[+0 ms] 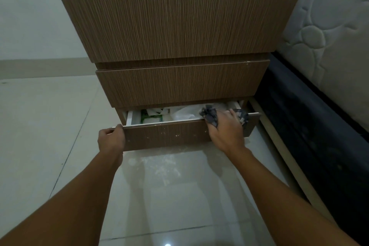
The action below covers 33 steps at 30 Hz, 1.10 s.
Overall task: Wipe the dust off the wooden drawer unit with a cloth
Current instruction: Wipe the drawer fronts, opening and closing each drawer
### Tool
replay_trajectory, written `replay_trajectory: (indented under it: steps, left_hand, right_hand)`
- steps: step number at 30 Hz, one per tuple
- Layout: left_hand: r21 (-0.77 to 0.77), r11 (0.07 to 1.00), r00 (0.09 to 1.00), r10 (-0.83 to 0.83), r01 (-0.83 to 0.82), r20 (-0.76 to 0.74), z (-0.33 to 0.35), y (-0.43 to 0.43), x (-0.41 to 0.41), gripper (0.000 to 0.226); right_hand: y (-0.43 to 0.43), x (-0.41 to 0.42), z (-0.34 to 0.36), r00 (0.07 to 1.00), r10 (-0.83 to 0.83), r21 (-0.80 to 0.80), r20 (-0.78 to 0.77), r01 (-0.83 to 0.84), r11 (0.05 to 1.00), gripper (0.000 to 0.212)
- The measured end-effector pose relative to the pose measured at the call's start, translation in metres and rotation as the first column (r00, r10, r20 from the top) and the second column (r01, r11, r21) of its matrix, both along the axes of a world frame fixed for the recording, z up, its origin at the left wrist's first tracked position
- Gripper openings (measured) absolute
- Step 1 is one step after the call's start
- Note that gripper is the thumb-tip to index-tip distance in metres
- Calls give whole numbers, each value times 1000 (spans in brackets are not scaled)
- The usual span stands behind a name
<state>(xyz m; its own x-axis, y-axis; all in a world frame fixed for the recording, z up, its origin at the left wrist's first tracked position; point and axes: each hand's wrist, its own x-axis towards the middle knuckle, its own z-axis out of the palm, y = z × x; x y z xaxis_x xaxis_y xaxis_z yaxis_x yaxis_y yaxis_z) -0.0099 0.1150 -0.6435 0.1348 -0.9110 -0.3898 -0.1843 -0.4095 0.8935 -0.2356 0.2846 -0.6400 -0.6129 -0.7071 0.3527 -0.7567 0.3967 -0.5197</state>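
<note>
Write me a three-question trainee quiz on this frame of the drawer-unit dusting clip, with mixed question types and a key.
1. True or false: the bottom drawer of the brown wood-grain drawer unit is pulled partly open.
2. Which hand presses the crumpled dark grey-blue cloth onto the drawer's top edge? A) left hand B) right hand
3. Fill in: the quilted white mattress lies to the unit's ____ in the picture.

Key:
1. True; white and green items show inside.
2. B; the left hand grips the drawer front's left end.
3. Right.
</note>
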Motion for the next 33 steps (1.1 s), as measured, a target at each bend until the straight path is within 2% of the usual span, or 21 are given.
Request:
replay_trajectory:
  steps: [4, 12, 15, 17, 20, 26, 30, 33]
  left_hand:
    - [-15, 1000, 1000, 2, -2, 30, 1, 0, 2, 37]
    - [-51, 998, 999, -29, 30, 19, -2, 4, 12, 31]
    - [-30, 999, 999, -38, 37, -31, -5, 5, 20, 21]
    - [32, 998, 994, -43, 46, -102, -3, 6, 26, 24]
    - [92, 992, 974, -67, 89, -218, 2, 6, 35, 34]
    - [160, 979, 945, -69, 125, -319, -2, -2, 51, 55]
    - [188, 975, 943, -52, 119, -329, -3, -6, 59, 50]
    - [176, 974, 937, -77, 144, -340, -9, -10, 63, 43]
  right_hand:
    - [-24, 25, -12, 997, 57, -1, -46, -57, 998, 28]
    - [-68, 97, -15, 987, 155, -9, -36, -155, 988, 44]
    - [-85, 124, -12, 978, 210, -8, -17, -210, 978, 47]
    - [-96, 141, -9, 969, 247, -4, 7, -247, 969, 48]
    - [-111, 163, -4, 952, 301, -2, 54, -302, 953, 47]
    - [-130, 193, 7, 904, 404, -11, 140, -407, 913, 42]
    - [-147, 207, 7, 895, 401, 2, 198, -409, 912, 17]
    - [-158, 215, 13, 877, 412, 63, 247, -439, 896, 23]
